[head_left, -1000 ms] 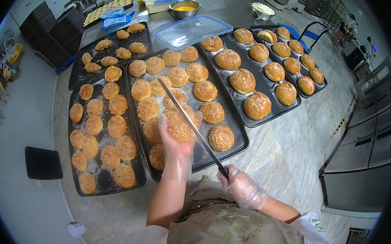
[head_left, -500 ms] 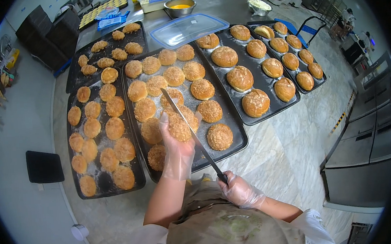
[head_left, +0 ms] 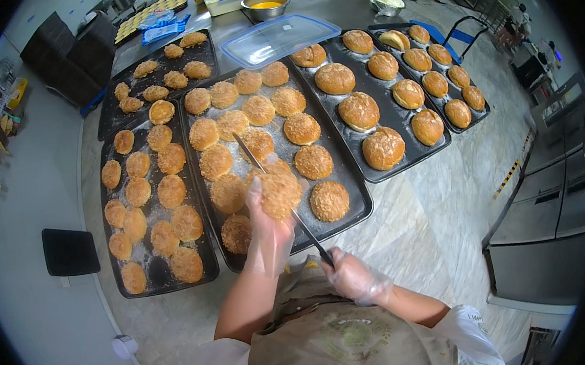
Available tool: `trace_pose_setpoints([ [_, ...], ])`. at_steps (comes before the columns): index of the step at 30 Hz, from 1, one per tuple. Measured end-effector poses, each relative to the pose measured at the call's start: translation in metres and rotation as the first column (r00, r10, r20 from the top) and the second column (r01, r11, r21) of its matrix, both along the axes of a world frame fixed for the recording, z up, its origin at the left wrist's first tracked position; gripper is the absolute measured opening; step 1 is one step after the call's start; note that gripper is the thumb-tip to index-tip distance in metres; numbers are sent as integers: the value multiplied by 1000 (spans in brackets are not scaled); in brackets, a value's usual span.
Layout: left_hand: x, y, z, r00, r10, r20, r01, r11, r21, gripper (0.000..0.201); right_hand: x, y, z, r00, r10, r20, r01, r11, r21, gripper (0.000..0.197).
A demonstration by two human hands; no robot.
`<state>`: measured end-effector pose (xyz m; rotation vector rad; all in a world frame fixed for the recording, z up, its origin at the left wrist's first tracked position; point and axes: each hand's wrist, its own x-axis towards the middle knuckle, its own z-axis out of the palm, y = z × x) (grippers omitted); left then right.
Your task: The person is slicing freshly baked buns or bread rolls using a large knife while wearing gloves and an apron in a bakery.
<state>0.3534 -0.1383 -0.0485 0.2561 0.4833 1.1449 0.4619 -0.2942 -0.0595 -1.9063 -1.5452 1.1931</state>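
Golden, crumb-topped bun (head_left: pixel 278 191) sits in the gloved left hand (head_left: pixel 266 226), fingers wrapped around it, lifted just above the middle baking tray (head_left: pixel 354 193). Right hand (head_left: pixel 353 278) (also in a clear glove) is clenched on the dark handle of a long bread knife (head_left: pixel 281 197); the blade runs behind the bun. Left tray (head_left: pixel 112 259) holds more crumbed rounds; smooth buns (head_left: pixel 383 148) fill a tray to the right.
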Motion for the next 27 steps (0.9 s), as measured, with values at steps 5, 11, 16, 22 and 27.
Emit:
trace_pose_setpoints([
  [5, -2, -14, -20, 995, -98, -14, 97, 995, -27, 59, 4, 44, 9, 978, -26, -209, 26, 1000, 1, 25],
  [11, -51, -2, -91, 982, -184, 45, 189, 975, -120, 52, 47, -23, -3, 855, -378, -354, 298, 918, -261, 18],
  [16, -59, -6, -92, 175, 245, -954, 206, 938, 279, 55, 79, -32, -10, 694, -536, -482, 472, 843, -259, 21],
  [22, 21, -13, -46, 250, 31, -968, 378, 917, 127, 51, 101, 22, -69, 726, -432, -536, 529, 848, 34, 22],
  [27, 64, 19, -117, 123, -293, -948, 431, 876, -215, 45, 74, 65, -99, 482, -513, -710, 711, 703, -25, 29],
])
